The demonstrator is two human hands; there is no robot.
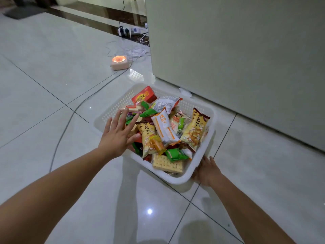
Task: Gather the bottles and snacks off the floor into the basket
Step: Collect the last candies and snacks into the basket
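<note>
Two hands: both reach to the white basket (200, 138) on the tiled floor (52, 85), one at each side of it.
Right hand (205, 170): at the basket's near right corner, fingers curled on the outer wall and rim; this grip is clenched on the basket, likely to steady it or ready it for lifting.
Left hand (117, 133): fingers spread and loose, palm down over the basket's left edge and the snacks beneath; this grip is released and grasps nothing, and looks placed to press the heap down or keep packets from sliding over the rim.
Cracker pack (168, 163): lies flat at the basket's near edge, just inside the rim.
Yellow bread-cube bags: one (146, 138) near the left hand, another (194, 129) leaning toward the right wall.
White and orange packet (164, 128): on top of the heap, near the middle.
Red box (145, 95): tilted at the far corner.
Bottles: none visible; I cannot tell whether any lie under the snacks.
Task state: seemingly near its end, since no snacks show on the floor around the basket.
Farther off: a small pink lamp (118, 62), glowing, and a power strip (131, 30) with cables (135, 51) by the wall.
</note>
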